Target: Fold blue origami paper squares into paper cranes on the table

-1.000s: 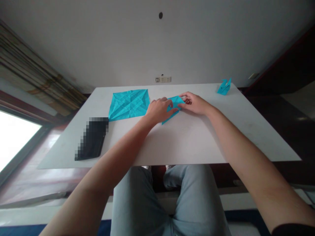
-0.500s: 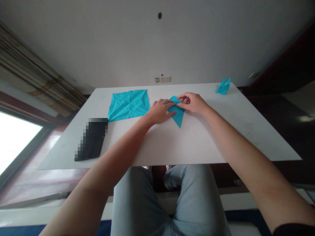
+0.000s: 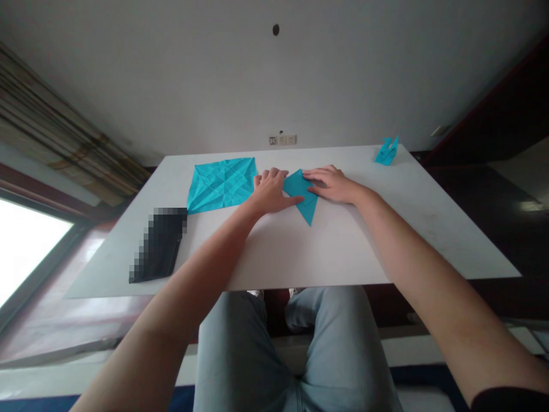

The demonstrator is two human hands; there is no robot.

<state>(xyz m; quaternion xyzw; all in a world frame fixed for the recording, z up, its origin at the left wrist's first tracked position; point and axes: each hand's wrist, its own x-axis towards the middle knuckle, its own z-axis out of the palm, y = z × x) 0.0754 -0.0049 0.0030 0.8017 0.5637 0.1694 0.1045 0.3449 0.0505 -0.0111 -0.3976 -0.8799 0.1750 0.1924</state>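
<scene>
Flat on the white table [image 3: 343,252], at ten o'clock from its middle, a creased, unfolded blue sheet [image 3: 221,183]; nearer, at eight o'clock, a black pixelated slab [image 3: 156,246]. By the far corner at two o'clock, a small folded blue figure [image 3: 386,151]. Beyond, at twelve o'clock, wall sockets [image 3: 282,139].

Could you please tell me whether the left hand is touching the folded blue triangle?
Touching. The head view shows the left hand lying flat with its thumb on the folded blue triangle, no gap between them.
</scene>
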